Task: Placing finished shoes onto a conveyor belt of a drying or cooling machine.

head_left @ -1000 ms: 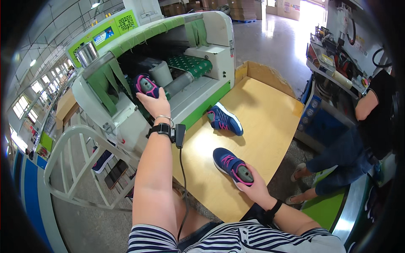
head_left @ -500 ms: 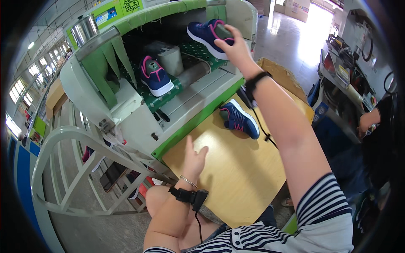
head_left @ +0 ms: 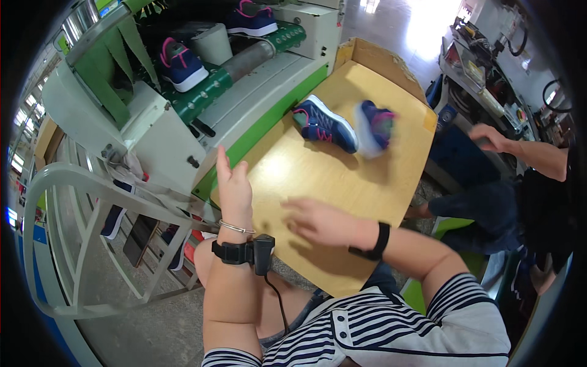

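My left hand (head_left: pixel 234 189) is raised at the left edge of the wooden tabletop (head_left: pixel 348 202), fingers stretched and nothing in it. Over the near part of the top, my right hand (head_left: pixel 318 220) is smeared by motion, with its fingers looking apart and empty. A navy sneaker (head_left: pixel 327 125) with pink trim and a white sole lies on the tabletop beyond both hands. Just right of it, a second sneaker (head_left: pixel 374 128) is blurred. Inside the machine, a sneaker (head_left: pixel 183 67) sits on the green conveyor roller, and another sneaker (head_left: pixel 251 18) is farther back, cut by the upper edge.
The white machine (head_left: pixel 165 128) with green cloth flaps borders the tabletop at left. A torn cardboard edge (head_left: pixel 388 64) rises at the far side. A metal rack (head_left: pixel 92 183) holds more shoes at left. At right, a co-worker's hand (head_left: pixel 489 137) reaches toward the tabletop.
My right hand has let go of the sneaker on the conveyor and come back over the tabletop. A second sneaker has appeared on the tabletop. The view has shifted.
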### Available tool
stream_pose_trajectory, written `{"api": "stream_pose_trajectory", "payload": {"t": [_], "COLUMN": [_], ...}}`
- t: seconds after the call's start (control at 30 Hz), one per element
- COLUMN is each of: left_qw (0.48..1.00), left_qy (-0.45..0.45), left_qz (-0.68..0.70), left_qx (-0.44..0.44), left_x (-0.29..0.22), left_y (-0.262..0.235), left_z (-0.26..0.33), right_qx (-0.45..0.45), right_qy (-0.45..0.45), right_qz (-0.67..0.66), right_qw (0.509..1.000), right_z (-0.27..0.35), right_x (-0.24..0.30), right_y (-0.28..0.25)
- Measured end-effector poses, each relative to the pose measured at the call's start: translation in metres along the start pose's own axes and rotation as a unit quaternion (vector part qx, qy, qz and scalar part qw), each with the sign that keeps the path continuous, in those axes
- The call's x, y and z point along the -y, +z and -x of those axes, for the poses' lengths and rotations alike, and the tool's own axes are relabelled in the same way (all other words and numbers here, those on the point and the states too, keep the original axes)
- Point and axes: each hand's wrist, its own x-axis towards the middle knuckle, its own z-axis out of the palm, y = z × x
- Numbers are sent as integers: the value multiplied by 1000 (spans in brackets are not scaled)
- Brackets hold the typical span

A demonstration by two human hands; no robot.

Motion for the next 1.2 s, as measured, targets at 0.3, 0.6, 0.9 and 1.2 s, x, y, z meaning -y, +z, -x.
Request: {"api": "stream_pose_trajectory", "payload": {"t": [0.3,0.6,0.9,1.2], "left_qw": [995,955,947,929], "left_qy": [-85,56,96,24], "left_qz": [-46,-280,-279,-302], "left_qx": [36,84,131,212], "left_x": [32,65,52,34], "left_y": [12,26,10,-17], "left_z": [4,-21,-18,7], "right_qx": [-235,-398,97,-300], "right_qy": [100,269,169,439], "right_qz": [-3,-131,-315,38], "right_qw": [967,867,929,846], "right_z": [56,35,106,-120], "right_x": [16,-85,-4,-191], "right_y": [-20,-19,-39,-119]}}
